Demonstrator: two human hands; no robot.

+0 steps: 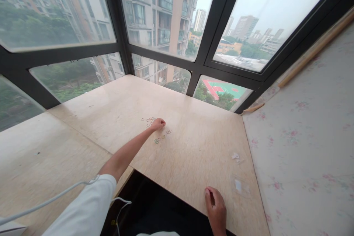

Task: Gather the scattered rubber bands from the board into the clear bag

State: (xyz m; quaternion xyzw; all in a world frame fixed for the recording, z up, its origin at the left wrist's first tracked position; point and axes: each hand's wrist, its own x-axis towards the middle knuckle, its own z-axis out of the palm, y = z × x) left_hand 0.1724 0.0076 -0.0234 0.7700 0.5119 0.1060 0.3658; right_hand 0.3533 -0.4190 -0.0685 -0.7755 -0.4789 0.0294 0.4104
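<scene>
My left hand (pixel 158 124) reaches far out over the pale tabletop (pixel 193 136), its fingers pinched together among small rings. Anything between those fingertips is too small to make out. Several thin rings (pixel 148 120) lie just left of it, partly covered by the hand. A few more rings (pixel 169 131) overlap to its right. Nearer to me are other rings (pixel 157 141), one of them greenish. By the table's front edge, my right hand (pixel 216 206) is curled with thumb and fingertips together. I cannot make out anything in it.
Two small clear plastic bags (pixel 240 186) (pixel 235 156) with white pieces lie near the flowered wall (pixel 301 147). A white cable (pixel 55 199) runs past my left sleeve. Dark-framed windows (pixel 163 51) border the far side. A dark gap (pixel 149 199) opens before me.
</scene>
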